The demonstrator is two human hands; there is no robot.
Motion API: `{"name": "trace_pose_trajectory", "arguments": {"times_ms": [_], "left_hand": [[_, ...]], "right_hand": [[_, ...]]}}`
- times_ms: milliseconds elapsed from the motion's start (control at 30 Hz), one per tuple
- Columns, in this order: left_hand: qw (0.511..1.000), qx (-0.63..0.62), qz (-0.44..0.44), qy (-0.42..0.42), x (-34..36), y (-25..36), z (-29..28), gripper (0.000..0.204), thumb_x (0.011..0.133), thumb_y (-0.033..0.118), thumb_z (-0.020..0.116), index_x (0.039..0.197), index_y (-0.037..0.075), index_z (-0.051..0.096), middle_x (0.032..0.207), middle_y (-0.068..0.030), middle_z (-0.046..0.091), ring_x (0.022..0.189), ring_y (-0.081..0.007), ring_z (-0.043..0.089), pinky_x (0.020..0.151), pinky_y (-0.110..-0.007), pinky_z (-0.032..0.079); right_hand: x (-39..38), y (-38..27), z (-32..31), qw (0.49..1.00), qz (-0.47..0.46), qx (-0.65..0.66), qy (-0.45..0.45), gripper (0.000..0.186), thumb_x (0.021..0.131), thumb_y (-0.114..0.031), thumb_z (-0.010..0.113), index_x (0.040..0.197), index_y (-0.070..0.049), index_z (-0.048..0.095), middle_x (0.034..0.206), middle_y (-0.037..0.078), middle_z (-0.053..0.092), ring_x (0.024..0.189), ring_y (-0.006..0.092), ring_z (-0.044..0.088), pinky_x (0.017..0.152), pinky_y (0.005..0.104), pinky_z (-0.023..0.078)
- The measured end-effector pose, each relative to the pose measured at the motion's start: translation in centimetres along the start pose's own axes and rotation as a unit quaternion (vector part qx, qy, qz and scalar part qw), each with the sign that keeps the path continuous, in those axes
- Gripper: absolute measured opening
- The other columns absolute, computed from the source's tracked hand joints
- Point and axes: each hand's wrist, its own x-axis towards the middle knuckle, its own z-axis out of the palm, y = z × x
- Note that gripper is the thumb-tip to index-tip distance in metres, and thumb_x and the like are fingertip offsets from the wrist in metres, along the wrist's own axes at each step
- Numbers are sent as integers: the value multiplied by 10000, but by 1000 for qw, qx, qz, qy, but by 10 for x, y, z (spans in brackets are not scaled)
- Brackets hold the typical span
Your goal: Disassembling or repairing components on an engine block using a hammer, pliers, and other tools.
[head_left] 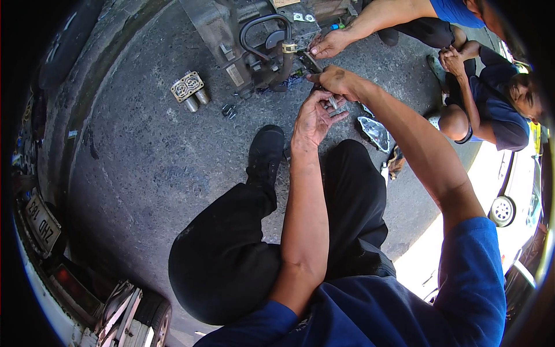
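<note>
My left hand [317, 118], palm partly up, has its fingers curled around a small silvery metal part [334, 107] below my right hand. My right hand [337, 81] is closed, its fingertips at a dark tool or bar [309, 63] beside the machinery; what exactly it grips is partly hidden. A co-worker's hand [325, 46] is at the upper end of that dark piece. A large dark metal assembly [211, 26] with a curved black hose [287, 66] and brass-coloured clamp [288, 48] stands just beyond my hands.
A two-cylinder metal part [188, 88], loose small parts [229, 111] and a silver cover [373, 134] lie on the concrete floor [133, 173]. Another person [494, 110] crouches at right. A white car [514, 196] is at right; a vehicle bumper and wheel [153, 321] are at lower left.
</note>
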Motion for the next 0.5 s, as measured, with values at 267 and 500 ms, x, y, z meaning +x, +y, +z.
{"name": "trace_pose_trajectory", "arguments": {"times_ms": [267, 500], "left_hand": [[968, 187, 54, 157, 15, 5, 37, 557, 747, 526, 685, 1051, 81, 543, 929, -69, 557, 810, -161, 594, 741, -411, 514], [953, 151, 61, 257, 21, 6, 54, 495, 748, 460, 701, 957, 27, 584, 739, -72, 571, 589, -150, 570, 506, -254, 470]], "right_hand": [[5, 12, -2, 993, -111, -36, -12, 375, 872, -392, 616, 786, -29, 582, 578, 33, 488, 440, 131, 379, 357, 334, 278], [2, 5, 1, 1000, 3, 3, -6, 314, 833, -392, 652, 915, -93, 604, 735, 61, 579, 543, 212, 571, 445, 377, 497]]}}
